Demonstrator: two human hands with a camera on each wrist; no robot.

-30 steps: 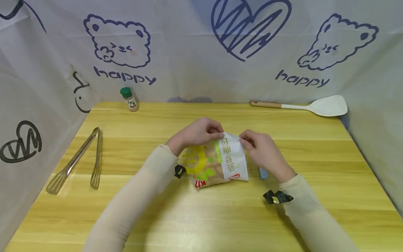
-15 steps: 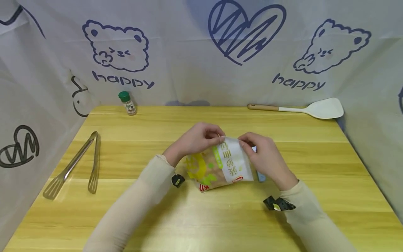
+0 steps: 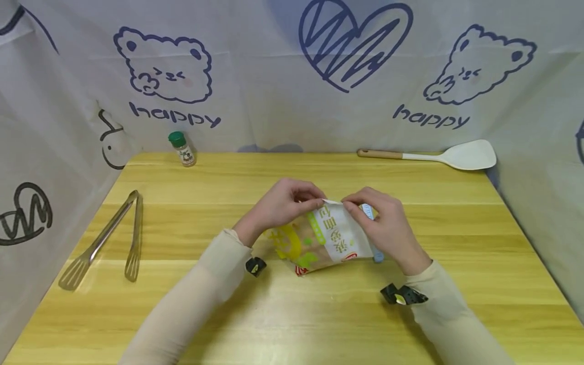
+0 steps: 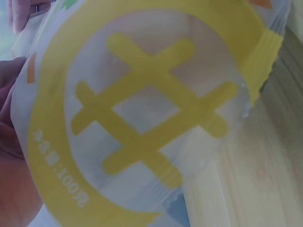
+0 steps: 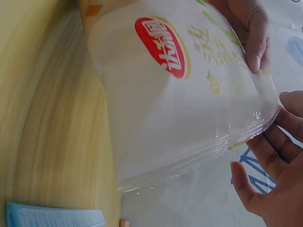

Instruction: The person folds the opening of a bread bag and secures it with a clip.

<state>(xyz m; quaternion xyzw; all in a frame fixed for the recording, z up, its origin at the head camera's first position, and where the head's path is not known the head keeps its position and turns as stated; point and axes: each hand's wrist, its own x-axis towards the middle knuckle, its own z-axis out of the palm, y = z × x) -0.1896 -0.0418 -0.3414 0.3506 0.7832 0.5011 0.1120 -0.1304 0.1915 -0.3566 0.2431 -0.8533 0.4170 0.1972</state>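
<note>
A bread bag (image 3: 339, 235), white and see-through with a yellow ring and green print, is held up by its far edge in the head view. My left hand (image 3: 287, 203) pinches this edge between thumb and fingers. Close beside it, my right hand (image 3: 385, 220) pinches the same edge near a corner; the right wrist view shows its thumb and forefinger at the end of the crimped seal (image 5: 246, 135). A brown bread shows through the film. In the left wrist view the yellow print (image 4: 147, 113) fills most of the picture.
Partly hidden behind the bag and right hand lies a light-blue packet (image 3: 368, 210). Metal tongs (image 3: 109, 233) rest at left, and a green-capped seasoning bottle (image 3: 183, 149) stands at the back. A white spatula (image 3: 467, 154) lies along the back edge, before a cloth wall (image 3: 255, 76).
The bag's near right corner has swung to the right, and its held edge has bunched a little. Both hands keep their pinch, the right one slightly nearer the left. The head view has shifted slightly.
</note>
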